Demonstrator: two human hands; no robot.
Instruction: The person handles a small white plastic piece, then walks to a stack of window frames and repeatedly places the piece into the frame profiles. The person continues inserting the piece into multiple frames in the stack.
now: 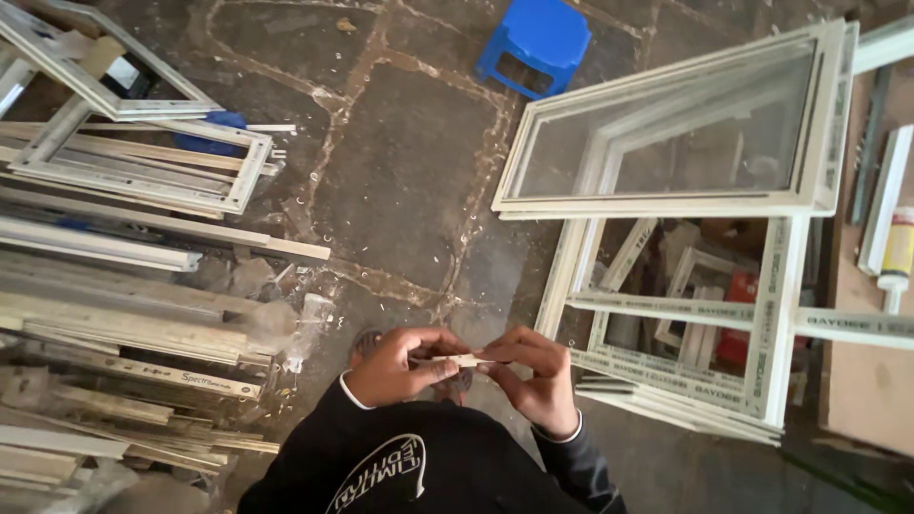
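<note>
The small pale strip [464, 361] shows only between the left hand [395, 366] and right hand [535, 379]; its ends are hidden under fingers. The sealant tube [898, 249] is cut by the right edge. The stacked profiles [105, 324] run off the left edge.

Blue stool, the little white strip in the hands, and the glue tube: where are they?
Blue stool [535, 38], head view, on its seat top.
White strip [464, 361], head view, on its middle between both hands.
Glue tube [898, 249], head view, on its body.

Window workshop, stacked white frames [666, 314], profile offcuts [114, 324]
</note>
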